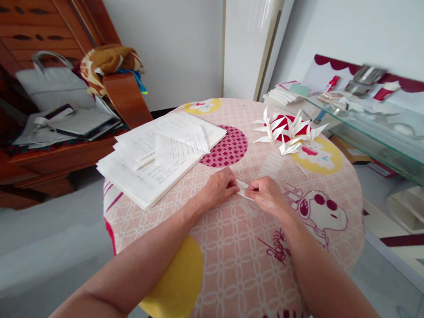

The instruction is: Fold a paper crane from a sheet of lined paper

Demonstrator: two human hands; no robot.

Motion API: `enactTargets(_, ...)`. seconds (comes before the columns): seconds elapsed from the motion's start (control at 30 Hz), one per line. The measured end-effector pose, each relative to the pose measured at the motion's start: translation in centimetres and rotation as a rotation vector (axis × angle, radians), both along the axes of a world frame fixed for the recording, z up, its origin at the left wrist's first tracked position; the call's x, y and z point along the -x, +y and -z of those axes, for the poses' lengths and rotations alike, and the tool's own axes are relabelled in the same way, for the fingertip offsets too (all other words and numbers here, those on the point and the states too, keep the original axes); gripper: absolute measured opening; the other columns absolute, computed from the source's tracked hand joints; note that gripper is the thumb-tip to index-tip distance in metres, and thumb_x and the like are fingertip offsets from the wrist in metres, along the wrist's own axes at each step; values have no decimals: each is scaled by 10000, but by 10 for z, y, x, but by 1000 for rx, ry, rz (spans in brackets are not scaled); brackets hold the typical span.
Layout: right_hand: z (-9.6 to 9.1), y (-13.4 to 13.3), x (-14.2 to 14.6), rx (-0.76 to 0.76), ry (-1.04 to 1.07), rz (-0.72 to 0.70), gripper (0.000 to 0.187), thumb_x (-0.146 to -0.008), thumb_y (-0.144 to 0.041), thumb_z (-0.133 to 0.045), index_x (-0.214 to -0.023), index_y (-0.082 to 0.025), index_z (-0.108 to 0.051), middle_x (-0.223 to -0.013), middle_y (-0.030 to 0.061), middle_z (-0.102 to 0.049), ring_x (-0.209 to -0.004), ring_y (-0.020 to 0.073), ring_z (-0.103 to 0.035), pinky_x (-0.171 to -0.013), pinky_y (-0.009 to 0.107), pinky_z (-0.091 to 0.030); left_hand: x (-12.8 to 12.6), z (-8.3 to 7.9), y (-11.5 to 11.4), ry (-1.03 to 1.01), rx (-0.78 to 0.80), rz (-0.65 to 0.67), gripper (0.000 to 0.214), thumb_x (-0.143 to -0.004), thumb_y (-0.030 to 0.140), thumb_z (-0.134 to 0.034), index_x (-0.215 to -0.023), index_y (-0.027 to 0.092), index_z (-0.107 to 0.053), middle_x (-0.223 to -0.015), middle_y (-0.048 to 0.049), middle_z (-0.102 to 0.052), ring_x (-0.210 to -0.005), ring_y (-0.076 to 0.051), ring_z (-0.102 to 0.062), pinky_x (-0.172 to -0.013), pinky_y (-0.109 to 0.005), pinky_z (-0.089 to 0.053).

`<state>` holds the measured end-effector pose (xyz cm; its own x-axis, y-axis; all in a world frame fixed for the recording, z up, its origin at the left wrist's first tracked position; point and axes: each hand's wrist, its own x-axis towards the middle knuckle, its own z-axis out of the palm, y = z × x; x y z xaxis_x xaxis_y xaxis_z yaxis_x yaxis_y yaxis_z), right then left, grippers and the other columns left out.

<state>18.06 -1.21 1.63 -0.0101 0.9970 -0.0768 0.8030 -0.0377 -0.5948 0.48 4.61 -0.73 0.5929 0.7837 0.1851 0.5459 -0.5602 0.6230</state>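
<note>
Over the middle of a round table with a patterned cloth [226, 258], a narrow piece of folded white paper [242, 188] spans the gap between my two hands. My left hand [220, 186] is closed, its fingertips pinching the paper's left end. On the other side my right hand [266, 191] is closed too, pinching the right end between thumb and fingers. Much of the folded paper is hidden by the fingers. Beyond my right hand, several white folded paper cranes [289, 130] stand in a cluster on the cloth.
Left of my hands lies a stack of written-on paper sheets [152, 174], some askew. A glass shelf [379, 135] holding papers and cups borders the table at the right. To the left is a wooden bench [128, 98] with a grey bag [56, 80].
</note>
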Motion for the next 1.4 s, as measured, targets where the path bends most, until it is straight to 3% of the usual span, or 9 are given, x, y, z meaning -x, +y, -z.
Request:
enactTargets(0.13, 3, 0, -3, 48, 125, 21, 124, -726, -213, -665, -672, -165, -766, -530, -8, -604, -545, 134, -535, -508, 248, -300, 4, 0, 1, -25, 10, 54, 141, -792, 167, -610, -655, 162, -644, -807, -27, -613, -737, -144, -563, -694, -273, -433)
enactTargets(0.23, 3, -1, -3, 64, 132, 18, 131, -714, -202, -654, -644, -169, -759, -513, -8, -589, -536, 133, -525, -496, 245, -296, 5, 0, 1, -46, 14, 81, 129, -794, 154, -617, -670, 165, -651, -835, -29, -624, -777, -154, -585, -716, -278, -438)
enactTargets(0.6, -5, 0, 3, 70, 6, -4, 320, -751, -162, -618, -444, -173, -527, -453, -24, -433, -475, 103, -423, -489, 262, -243, 2, 2, -2, -15, -2, 25, 175, -824, 136, -609, -650, 154, -624, -810, -22, -597, -729, -139, -560, -690, -272, -426)
enactTargets(0.97, -7, -1, 7, 69, -198, -38, 215, -842, -241, -626, -662, -159, -711, -619, 44, -653, -599, 146, -557, -558, 269, -299, -4, 0, -7, 76, -38, -53, 197, -828, 143, -603, -632, 155, -588, -819, -29, -588, -731, -139, -556, -700, -272, -440)
enactTargets(1.4, -5, 0, 11, 65, -298, -9, 187, -859, -235, -617, -785, -156, -769, -783, 102, -740, -744, 193, -649, -615, 280, -346, -8, -2, -10, 147, -64, -107, 191, -842, 167, -598, -653, 152, -613, -834, -45, -603, -739, -148, -571, -699, -272, -452)
